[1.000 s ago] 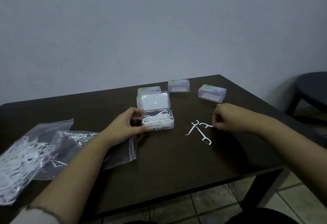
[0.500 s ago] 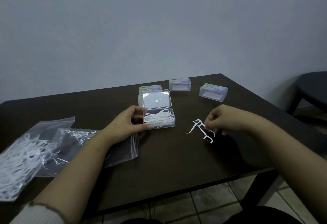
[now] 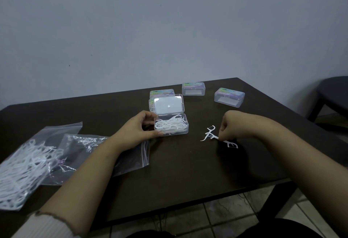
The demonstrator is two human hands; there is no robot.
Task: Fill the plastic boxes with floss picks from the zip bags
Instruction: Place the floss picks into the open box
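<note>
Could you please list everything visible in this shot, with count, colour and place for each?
open box: one, clear plastic, lid raised, table centre, holding white floss picks.
closed boxes: at least three, clear with coloured labels, far side of the table; a fourth may sit behind the open lid.
loose floss picks: a few, white, on the table right of the open box.
zip bags: two, clear, table left; the nearer one full of white picks, the other nearly empty.
table: one, dark brown.
stool: one, dark, far right.
wall: grey, behind.
left hand: holds the open box's left end.
right hand: pinches one loose pick.
</note>
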